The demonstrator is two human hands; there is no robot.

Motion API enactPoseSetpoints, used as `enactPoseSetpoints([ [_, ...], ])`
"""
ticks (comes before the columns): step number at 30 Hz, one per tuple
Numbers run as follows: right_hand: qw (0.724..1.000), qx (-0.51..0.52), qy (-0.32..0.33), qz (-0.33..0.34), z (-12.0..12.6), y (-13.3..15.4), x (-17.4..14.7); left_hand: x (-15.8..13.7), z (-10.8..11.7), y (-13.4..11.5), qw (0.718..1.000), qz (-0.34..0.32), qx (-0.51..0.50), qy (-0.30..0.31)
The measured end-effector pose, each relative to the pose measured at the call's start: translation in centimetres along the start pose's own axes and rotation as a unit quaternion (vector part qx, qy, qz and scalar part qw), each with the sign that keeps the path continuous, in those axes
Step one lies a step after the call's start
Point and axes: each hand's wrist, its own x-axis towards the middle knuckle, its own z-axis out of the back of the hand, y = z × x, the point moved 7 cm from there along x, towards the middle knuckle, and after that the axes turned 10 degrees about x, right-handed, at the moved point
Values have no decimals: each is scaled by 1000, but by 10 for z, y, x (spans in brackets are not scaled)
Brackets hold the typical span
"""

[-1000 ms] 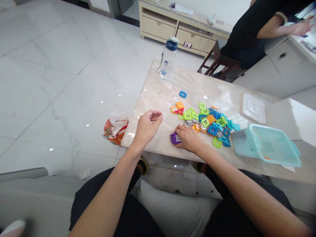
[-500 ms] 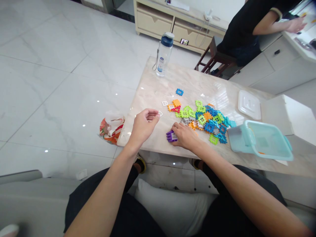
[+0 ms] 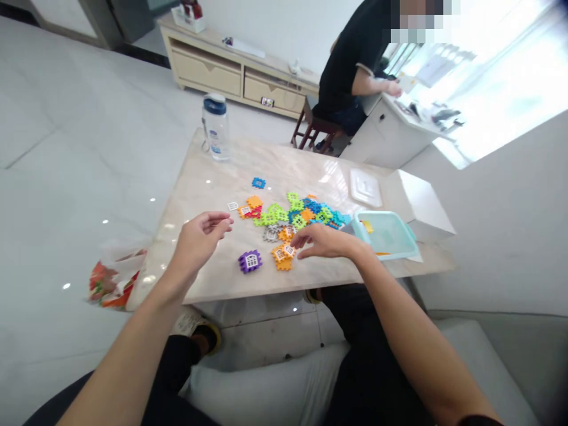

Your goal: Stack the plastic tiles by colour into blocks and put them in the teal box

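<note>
My left hand (image 3: 199,239) hovers above the left part of the table with thumb and fingertips brought together. Whatever lies in that pinch is too small or hidden to make out. A white arched window frame (image 3: 233,206) lies just beyond its fingertips. To the right, my right hand (image 3: 326,241) has thumb and fingers apart, close to orange toothed plates (image 3: 284,264) with white window inserts. Whether it touches them I cannot tell. Between the hands, a purple toothed block (image 3: 249,261) with a white window insert rests on the table.
A pile of coloured toothed plates (image 3: 299,216) spreads across the table (image 3: 186,272). A water bottle (image 3: 217,127) stands at the far left corner. A teal tub (image 3: 386,236), a clear lid (image 3: 365,188) and a white box (image 3: 421,204) are at right. Another person (image 3: 344,77) sits beyond.
My right hand has let go of the purple block and moved right to the orange plates. The white window piece in my left fingers no longer shows. The view has turned right.
</note>
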Motion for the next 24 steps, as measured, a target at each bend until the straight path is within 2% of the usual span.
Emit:
enactPoseSetpoints([
  [2, 989, -34, -131, -54, 46, -28, -23, 2, -10, -10, 1000, 7, -1, 15],
  [3, 973, -66, -201, -91, 65, -42, -36, 2, -16, -14, 1000, 7, 4, 22],
  [4, 956, -100, -246, -121, 78, -54, -48, 2, -21, -18, 999, 7, 13, 28],
  [6, 932, -135, -297, -157, 91, -72, -66, 3, -31, -24, 999, 1, 29, 23],
  [7, 933, -133, -294, -159, 91, -78, -70, 4, -35, -26, 999, -5, 39, 17],
  [11, 934, -126, -289, -170, 83, -87, -81, 1, -53, -30, 997, -22, 53, 59],
  [14, 940, -129, -274, -155, 74, -82, -82, -2, -53, -25, 998, -18, 50, 42],
  [19, 968, -141, -165, -122, 50, -76, -58, -4, -49, -18, 999, -6, 32, 31],
  [24, 965, -168, -119, -165, 45, -79, -26, -5, -34, -18, 999, -10, 17, 33],
])
